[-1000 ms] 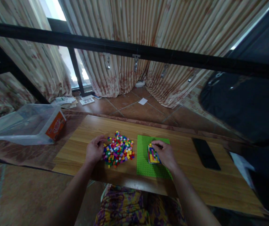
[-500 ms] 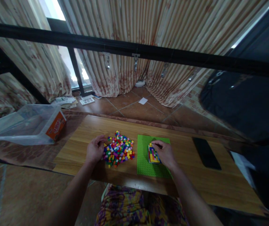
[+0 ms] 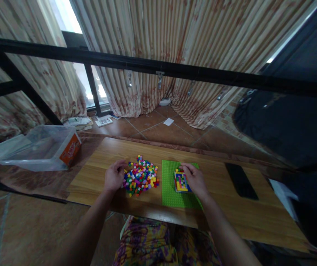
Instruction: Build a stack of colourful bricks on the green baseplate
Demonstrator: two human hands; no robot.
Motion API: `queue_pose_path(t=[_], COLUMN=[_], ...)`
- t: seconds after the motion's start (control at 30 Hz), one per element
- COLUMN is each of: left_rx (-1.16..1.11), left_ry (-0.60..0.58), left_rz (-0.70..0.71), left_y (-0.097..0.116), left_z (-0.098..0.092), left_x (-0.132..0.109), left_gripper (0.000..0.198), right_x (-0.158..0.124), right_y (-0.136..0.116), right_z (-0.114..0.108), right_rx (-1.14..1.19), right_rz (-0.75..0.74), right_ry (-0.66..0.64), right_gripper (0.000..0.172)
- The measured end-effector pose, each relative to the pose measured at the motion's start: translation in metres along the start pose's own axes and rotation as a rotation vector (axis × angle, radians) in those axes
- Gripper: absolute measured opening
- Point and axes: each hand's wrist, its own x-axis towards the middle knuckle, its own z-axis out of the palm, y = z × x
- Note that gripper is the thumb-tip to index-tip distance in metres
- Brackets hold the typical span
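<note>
Loose multicoloured brick pile (image 3: pixel 141 180) heaped on tabletop (image 3: pixel 97 173); just right, flat green baseplate (image 3: pixel 169 192) carrying small multicoloured brick block (image 3: pixel 181 182).

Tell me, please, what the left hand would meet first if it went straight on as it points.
The pile of small coloured bricks, just ahead of the left hand; they may already touch, since depth is unclear.

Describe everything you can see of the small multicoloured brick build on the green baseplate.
The build is a small, flat, rectangular slab of plastic-looking bricks, mostly yellow, red, pink and blue. It lies flat on the green baseplate, in its far right part. The right hand touches its far and right edges, hiding part of it.
</note>
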Motion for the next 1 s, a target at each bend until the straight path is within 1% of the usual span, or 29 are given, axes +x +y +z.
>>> queue_pose_path(t=[0.23, 0.4, 0.53, 0.67, 0.8, 0.87, 0.9, 1.0], left_rx=[0.021, 0.014, 0.024, 0.009, -0.004, -0.009, -0.009, -0.006], left_ry=[0.012, 0.007, 0.014, 0.007, 0.009, 0.010, 0.012, 0.016], left_rz=[-0.002, 0.002, 0.004, 0.011, 0.006, 0.002, 0.002, 0.004], left_y=[0.001, 0.000, -0.001, -0.001, 0.000, 0.000, -0.001, -0.002], left_z=[0.001, 0.003, 0.003, 0.004, 0.004, 0.004, 0.004, 0.005], left_x=[-0.001, -0.002, -0.002, -0.003, -0.003, -0.003, -0.003, -0.003], left_gripper=[0.027, 0.027, 0.025, 0.029, 0.030, 0.031, 0.031, 0.031], right_x=[0.000, -0.002, -0.005, -0.006, -0.004, -0.005, -0.008, -0.021], right_y=[0.007, 0.009, 0.008, 0.009, 0.009, 0.004, 0.000, -0.019], right_z=[0.002, 0.005, 0.008, 0.010, 0.008, 0.006, 0.006, 0.011], right_rx=[-0.094, -0.257, -0.360, -0.400, -0.413, -0.427, -0.438, -0.465], right_rz=[0.005, -0.039, -0.040, -0.022, -0.032, -0.092, -0.152, -0.414], right_ry=[-0.009, 0.038, 0.084, 0.107, 0.087, 0.104, 0.134, 0.245], right_gripper=[0.043, 0.044, 0.045, 0.044, 0.044, 0.042, 0.040, 0.032])
